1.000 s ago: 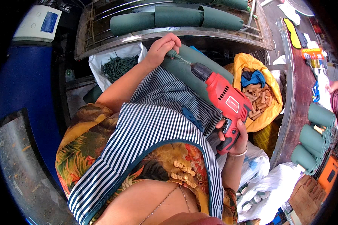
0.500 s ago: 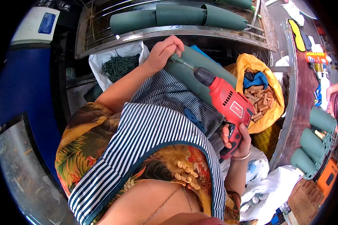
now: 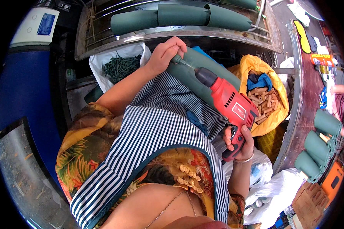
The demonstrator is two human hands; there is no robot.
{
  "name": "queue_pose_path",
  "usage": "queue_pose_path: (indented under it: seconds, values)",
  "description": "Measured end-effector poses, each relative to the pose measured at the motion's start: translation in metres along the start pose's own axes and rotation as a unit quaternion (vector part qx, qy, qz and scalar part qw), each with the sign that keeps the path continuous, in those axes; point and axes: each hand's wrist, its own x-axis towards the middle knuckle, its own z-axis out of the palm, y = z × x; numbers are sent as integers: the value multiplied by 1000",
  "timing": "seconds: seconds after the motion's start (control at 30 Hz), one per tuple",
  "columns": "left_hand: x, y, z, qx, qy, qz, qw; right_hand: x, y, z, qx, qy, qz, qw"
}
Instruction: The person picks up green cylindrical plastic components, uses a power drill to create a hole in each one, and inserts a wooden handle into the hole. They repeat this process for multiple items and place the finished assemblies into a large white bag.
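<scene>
My right hand (image 3: 239, 139) grips the handle of a red electric drill (image 3: 231, 105). The drill's bit points up-left and meets the end of a dark green tube (image 3: 197, 74) that lies across my striped apron (image 3: 156, 133). My left hand (image 3: 165, 53) is wrapped around the far end of that tube, right beside the bit's tip. The tube's lower part is hidden behind the drill.
Several more green tubes (image 3: 179, 17) lie on a metal rack (image 3: 172, 36) ahead, others (image 3: 319, 143) stand at the right. A yellow bag (image 3: 273, 89) of short wooden pegs sits right of the drill. A white bag of green sticks (image 3: 120, 66) is left of my hand. A blue barrel (image 3: 25, 99) stands at left.
The drill and right hand have shifted slightly down and right. My left hand still holds the tube's end with the bit against it.
</scene>
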Motion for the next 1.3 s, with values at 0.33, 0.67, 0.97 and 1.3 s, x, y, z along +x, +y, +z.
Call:
queue_pose_path:
  seconds: [0.33, 0.67, 0.97, 1.3]
  values:
    - [1, 0, -2, -20, 4, -18, 1000, 9, 0, 11, -12, 4, 0, 1000]
    - [2, -2, 2, -4, 14, 11, 1000, 14, 0, 15, -10, 2, 10, 1000]
    - [6, 4, 7, 0, 63, -37, 997, 14, 10, 21, -35, 68, -31, 997]
    - [8, 2, 3, -56, 117, -77, 988, -39, 30, -20, 4, 68, -140, 988]
